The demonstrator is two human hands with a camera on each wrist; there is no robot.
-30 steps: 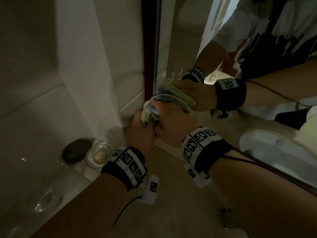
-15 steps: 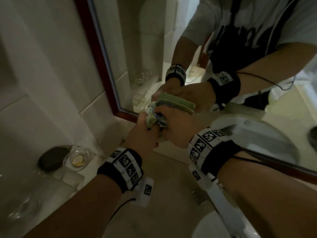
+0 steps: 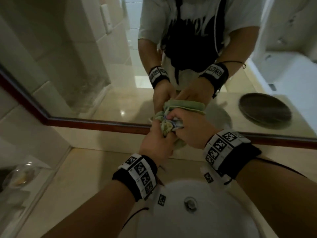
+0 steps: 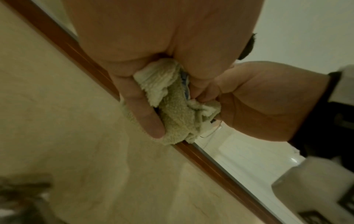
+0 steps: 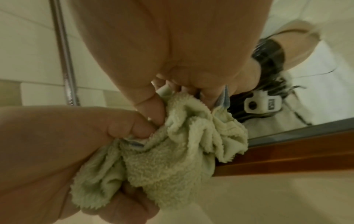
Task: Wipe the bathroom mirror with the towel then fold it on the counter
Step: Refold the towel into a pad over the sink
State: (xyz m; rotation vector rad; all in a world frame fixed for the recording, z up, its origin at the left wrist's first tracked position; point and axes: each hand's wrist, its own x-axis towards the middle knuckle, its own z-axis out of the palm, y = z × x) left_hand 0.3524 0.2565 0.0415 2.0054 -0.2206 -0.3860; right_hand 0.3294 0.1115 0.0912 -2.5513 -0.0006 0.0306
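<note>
A crumpled pale green towel (image 3: 166, 128) is bunched between both hands against the lower edge of the mirror (image 3: 96, 69), just above its red-brown frame (image 3: 96, 124). My left hand (image 3: 161, 140) grips the towel from below and the left. My right hand (image 3: 178, 125) grips it from the right, knuckles touching the left hand. In the left wrist view the left fingers (image 4: 147, 116) curl round the towel (image 4: 176, 112). In the right wrist view the towel (image 5: 172, 151) hangs in folds from both fists. The glass shows the reflected hands and towel.
A beige counter (image 3: 82, 170) runs below the mirror, with a white round sink (image 3: 171, 220) and its drain (image 3: 190, 202) under my wrists. A small glass dish (image 3: 18, 176) sits at the far left by the tiled wall. A dark plate (image 3: 265, 109) shows as a reflection.
Both hands have carried the bunched towel to the right along the mirror's bottom edge, from the left corner to above the sink. The grip has stayed the same.
</note>
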